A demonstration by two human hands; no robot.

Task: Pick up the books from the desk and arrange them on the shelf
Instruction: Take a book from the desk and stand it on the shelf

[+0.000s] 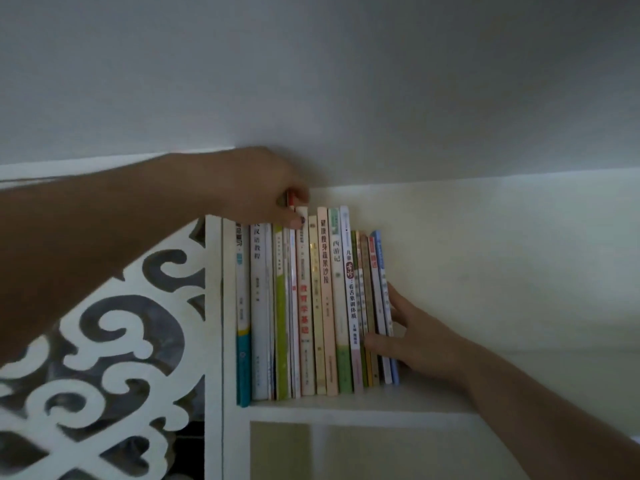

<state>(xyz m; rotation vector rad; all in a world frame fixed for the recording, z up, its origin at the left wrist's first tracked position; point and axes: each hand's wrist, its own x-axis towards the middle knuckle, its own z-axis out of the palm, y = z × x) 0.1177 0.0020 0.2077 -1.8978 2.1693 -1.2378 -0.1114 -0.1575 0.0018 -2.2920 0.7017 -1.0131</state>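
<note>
A row of several books (325, 299) stands upright on the white shelf (346, 405), packed against its left wall. My left hand (266, 188) reaches over the row from the left and pinches the top of a thin red-and-white book (294, 271) among the books. My right hand (412, 330) lies at the row's right end, fingers straight against the blue book (384, 299) and thumb across the lower spines, bracing the leaning books.
A white carved openwork panel (114, 334) stands left of the shelf's side wall (214, 306). The shelf compartment continues to the right of the books (519, 271). A lower compartment (346, 448) opens beneath the shelf board.
</note>
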